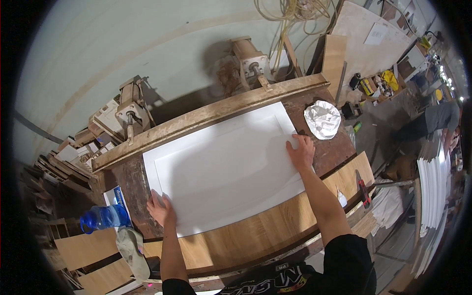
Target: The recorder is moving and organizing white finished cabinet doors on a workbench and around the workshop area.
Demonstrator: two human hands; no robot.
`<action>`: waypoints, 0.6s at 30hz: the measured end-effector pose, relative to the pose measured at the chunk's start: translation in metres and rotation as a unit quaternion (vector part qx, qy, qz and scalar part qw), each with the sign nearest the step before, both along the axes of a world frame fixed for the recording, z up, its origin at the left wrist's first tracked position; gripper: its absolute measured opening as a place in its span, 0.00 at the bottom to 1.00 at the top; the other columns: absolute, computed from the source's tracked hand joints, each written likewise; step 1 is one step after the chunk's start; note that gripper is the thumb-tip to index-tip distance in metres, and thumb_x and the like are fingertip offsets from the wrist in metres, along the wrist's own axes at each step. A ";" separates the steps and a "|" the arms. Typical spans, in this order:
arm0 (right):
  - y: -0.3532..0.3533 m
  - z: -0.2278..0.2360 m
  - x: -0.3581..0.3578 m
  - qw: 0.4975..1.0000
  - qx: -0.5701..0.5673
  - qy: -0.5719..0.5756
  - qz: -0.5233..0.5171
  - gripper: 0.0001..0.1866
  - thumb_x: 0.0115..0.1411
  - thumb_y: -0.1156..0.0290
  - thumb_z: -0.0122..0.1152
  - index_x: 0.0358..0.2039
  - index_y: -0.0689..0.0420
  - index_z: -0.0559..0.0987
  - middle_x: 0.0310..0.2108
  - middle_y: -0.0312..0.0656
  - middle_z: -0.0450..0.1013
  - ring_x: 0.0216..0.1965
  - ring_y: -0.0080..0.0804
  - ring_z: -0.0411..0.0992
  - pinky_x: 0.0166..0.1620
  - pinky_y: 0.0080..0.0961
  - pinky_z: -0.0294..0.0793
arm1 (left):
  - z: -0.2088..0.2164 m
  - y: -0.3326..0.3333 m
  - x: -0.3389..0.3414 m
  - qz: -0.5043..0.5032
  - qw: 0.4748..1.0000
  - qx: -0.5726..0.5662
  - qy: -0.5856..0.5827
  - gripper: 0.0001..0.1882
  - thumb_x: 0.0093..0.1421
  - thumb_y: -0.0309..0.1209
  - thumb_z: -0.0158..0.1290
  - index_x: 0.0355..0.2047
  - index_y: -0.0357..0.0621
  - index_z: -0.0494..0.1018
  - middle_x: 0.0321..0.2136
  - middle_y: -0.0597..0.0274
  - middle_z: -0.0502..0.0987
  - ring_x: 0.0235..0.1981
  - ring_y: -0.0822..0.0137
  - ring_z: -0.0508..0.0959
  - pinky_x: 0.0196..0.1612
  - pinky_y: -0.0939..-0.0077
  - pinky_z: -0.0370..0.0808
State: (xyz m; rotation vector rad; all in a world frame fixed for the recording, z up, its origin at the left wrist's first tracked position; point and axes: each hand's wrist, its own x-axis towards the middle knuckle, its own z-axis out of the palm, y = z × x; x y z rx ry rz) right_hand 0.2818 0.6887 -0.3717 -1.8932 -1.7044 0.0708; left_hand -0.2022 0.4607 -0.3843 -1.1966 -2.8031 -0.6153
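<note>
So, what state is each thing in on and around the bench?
White panel: lying flat, touched by both hands.
Left hand: open, at the panel's left edge.
Right hand: open, on the panel's right edge.
Silver round thing: crinkled.
Red-and-black knife: lying down, unheld; blade unclear.
White bottle: unheld; cap unclear.
Blue bottle: unheld; fill unclear.
Rear left cylinder: rod showing.

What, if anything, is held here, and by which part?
A grip cannot be confirmed: the left hand touches a white rectangular panel at its left edge's nearer half, the right hand about midway along its right edge.
</note>
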 end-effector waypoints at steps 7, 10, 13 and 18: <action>0.005 0.000 -0.017 1.000 -0.017 0.005 0.011 0.19 0.54 0.59 0.70 0.46 0.47 0.80 0.47 0.40 0.72 0.53 0.42 0.69 0.56 0.40 0.67 | -0.003 -0.011 -0.015 0.016 0.999 0.017 0.040 0.29 0.64 0.42 0.52 0.63 0.46 0.69 0.52 0.46 0.70 0.54 0.46 0.69 0.59 0.50 0.66; 0.006 -0.006 -0.002 0.999 -0.022 0.004 0.022 0.19 0.54 0.60 0.69 0.46 0.49 0.80 0.47 0.43 0.74 0.52 0.47 0.70 0.56 0.43 0.69 | 0.006 -0.002 -0.006 0.029 0.999 0.006 0.028 0.28 0.63 0.43 0.53 0.62 0.46 0.70 0.51 0.45 0.72 0.53 0.44 0.70 0.57 0.49 0.68; 0.000 0.005 0.005 0.999 -0.042 -0.026 0.000 0.19 0.56 0.60 0.68 0.48 0.49 0.79 0.47 0.44 0.74 0.53 0.48 0.69 0.57 0.44 0.68 | 0.004 0.008 -0.003 0.013 0.998 0.022 0.055 0.28 0.62 0.44 0.54 0.61 0.48 0.71 0.50 0.47 0.72 0.51 0.45 0.71 0.55 0.50 0.69; -0.005 0.001 -0.011 0.998 -0.044 -0.035 0.008 0.19 0.57 0.60 0.67 0.49 0.48 0.78 0.49 0.43 0.73 0.54 0.47 0.69 0.58 0.44 0.67 | -0.003 -0.009 -0.006 0.026 0.999 0.026 0.035 0.29 0.63 0.45 0.53 0.62 0.50 0.70 0.51 0.49 0.71 0.52 0.47 0.69 0.56 0.51 0.67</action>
